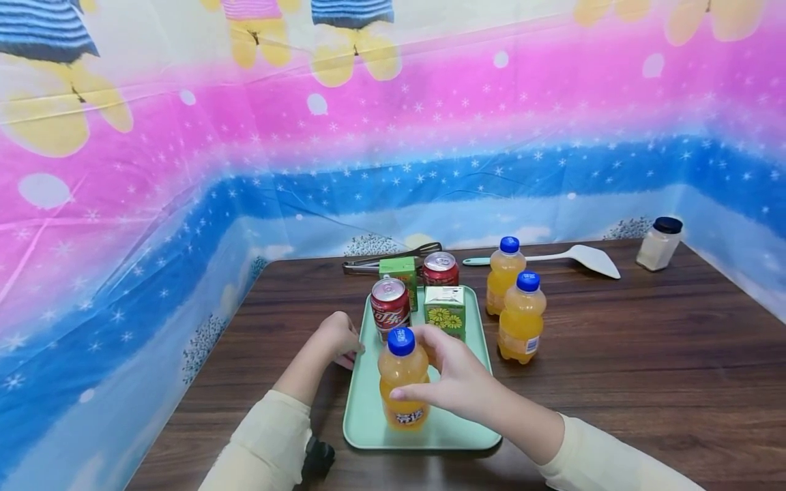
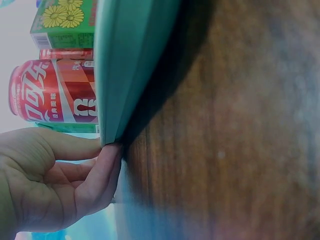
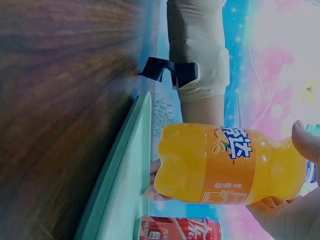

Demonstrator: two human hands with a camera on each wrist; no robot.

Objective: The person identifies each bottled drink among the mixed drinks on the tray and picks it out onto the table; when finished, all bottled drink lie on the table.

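Note:
My right hand [image 1: 457, 378] holds a bottle of orange soda [image 1: 402, 392] with a blue cap, thumb on one side and fingers round the other. The bottle stands out over the near part of a pale green tray [image 1: 457, 436]; its base shows close to the tray in the right wrist view. With thumb and fingers, my left hand [image 1: 338, 341] pinches the tray's left rim [image 2: 112, 100]. On the tray, beyond the bottle, are a red cola can [image 1: 390, 310] and a green drink carton [image 1: 445, 319]. Another green carton [image 1: 398, 273] and cola can [image 1: 440, 270] stand behind them.
Right of the tray stand two more orange soda bottles [image 1: 520, 334]. Along the back of the dark wooden table [image 1: 614, 382] lie a white spatula [image 1: 592, 261], a whisk [image 1: 430, 249] and tongs [image 1: 359, 267]. A jar with a black lid [image 1: 660, 245] is at the far right.

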